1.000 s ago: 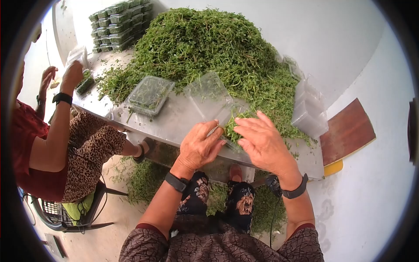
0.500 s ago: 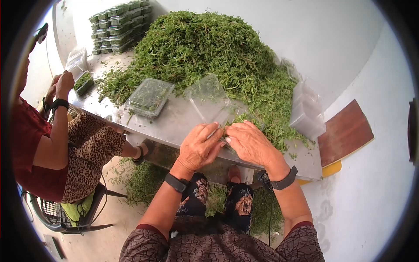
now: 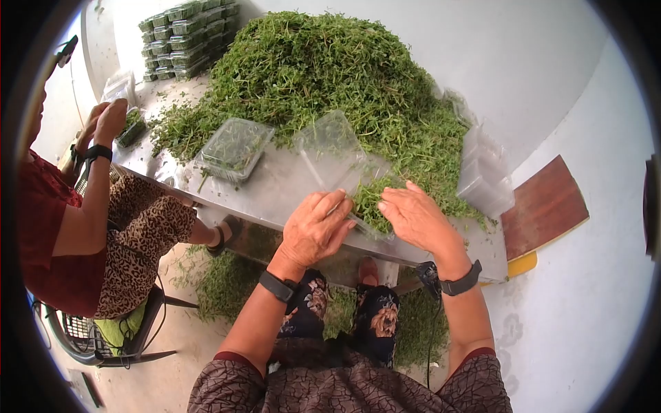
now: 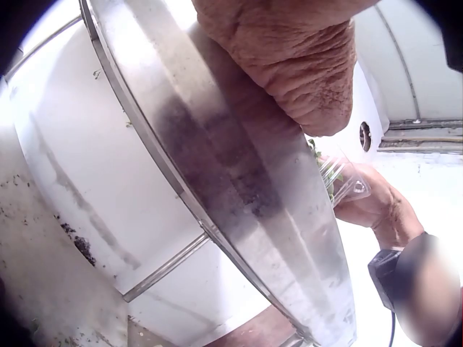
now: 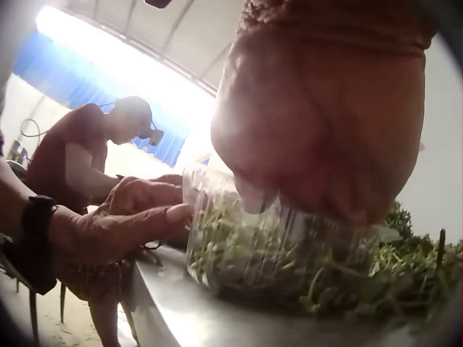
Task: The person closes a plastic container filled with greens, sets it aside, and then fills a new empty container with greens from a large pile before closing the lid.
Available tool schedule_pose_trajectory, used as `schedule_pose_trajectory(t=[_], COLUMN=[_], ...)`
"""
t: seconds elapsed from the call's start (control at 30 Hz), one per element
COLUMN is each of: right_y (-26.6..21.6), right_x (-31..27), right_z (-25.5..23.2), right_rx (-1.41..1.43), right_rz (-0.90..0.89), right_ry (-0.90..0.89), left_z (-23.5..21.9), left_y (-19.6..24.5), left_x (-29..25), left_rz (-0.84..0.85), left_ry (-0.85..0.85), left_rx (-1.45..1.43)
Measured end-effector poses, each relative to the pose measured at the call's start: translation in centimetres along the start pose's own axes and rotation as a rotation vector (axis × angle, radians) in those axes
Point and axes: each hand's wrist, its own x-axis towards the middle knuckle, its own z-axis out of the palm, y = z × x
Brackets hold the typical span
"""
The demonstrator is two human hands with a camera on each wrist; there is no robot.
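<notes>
Left hand is pinching the left wall of a clear plastic clamshell box, which is sitting at the bench's near edge, between both hands. Right hand is hovering at its right side, fingers fairly straight over the leafy greens; contact unclear. Box's long axis: can't tell.

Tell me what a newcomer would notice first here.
Probably the great heap of greens on the table, a stack of filled boxes at its left. Then, at the table's near edge, the left hand gripping an open box of greens, the right hand over it. Another person sits at far left.
</notes>
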Motion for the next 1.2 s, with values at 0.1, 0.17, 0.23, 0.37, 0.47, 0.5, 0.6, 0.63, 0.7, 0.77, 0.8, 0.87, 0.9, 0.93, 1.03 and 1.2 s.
schedule_pose_trajectory(t=[0.1, 0.17, 0.23, 0.37, 0.47, 0.5, 0.6, 0.63, 0.7, 0.77, 0.8, 0.87, 0.9, 0.93, 1.03, 1.2], right_y=[-0.3, -0.5, -0.6, -0.8, -2.0, -2.4, -2.9, -3.0, -3.0, -2.9, -2.8, -2.8, -2.9, -2.9, -3.2, -3.2], right_x=[0.8, 1.0, 1.1, 0.3, 0.1, 0.1, 0.2, 0.1, 0.0, -0.2, -0.3, -0.5, -0.4, -0.4, -0.2, 0.4], right_z=[0.8, 0.9, 0.6, 0.1, -0.6, -0.6, 0.2, 0.5, 1.0, 1.1, 1.2, 1.5, 1.7, 1.9, 1.9, 1.9], right_rx=[-0.115, -0.131, -0.153, -0.104, -0.035, 0.017, 0.1, 0.102, 0.163, 0.158, 0.151, 0.113, 0.074, 0.076, 0.047, 0.074], right_rz=[-0.009, -0.011, -0.013, -0.033, -0.127, -0.181, -0.203, -0.206, -0.15, -0.155, -0.156, -0.172, -0.194, -0.192, -0.181, -0.119], right_ry=[-0.049, -0.057, -0.06, 0.023, 0.139, 0.14, 0.1, 0.1, 0.05, 0.012, -0.026, -0.029, -0.033, -0.034, 0.026, -0.085], left_z=[0.0, 0.0, -0.1, 0.0, 0.1, 0.1, 0.3, 0.3, 0.2, 0.3, 0.5, 0.7, 0.6, 0.4, 0.0, -0.1], left_y=[0.0, 0.0, 0.1, -0.1, 0.0, 0.1, -0.1, -0.1, -0.1, -0.1, -0.1, 0.0, 0.0, 0.0, 0.2, 0.0], left_x=[0.0, 0.1, 0.1, -0.1, -0.2, -0.2, -0.2, -0.3, -0.3, -0.4, -0.5, -0.6, -0.5, -0.4, -0.1, 0.1], left_rz=[-0.008, -0.009, -0.008, 0.003, -0.002, -0.011, -0.011, -0.003, -0.012, -0.02, -0.042, -0.064, -0.051, -0.039, -0.016, 0.016], left_ry=[0.009, 0.016, -0.002, 0.011, 0.006, 0.015, 0.03, 0.034, 0.036, 0.035, 0.059, 0.079, 0.068, 0.057, 0.021, 0.002], left_rx=[-0.002, -0.008, 0.01, 0.01, 0.013, 0.005, -0.008, -0.015, -0.014, -0.017, -0.035, -0.059, -0.043, -0.026, -0.006, -0.025])
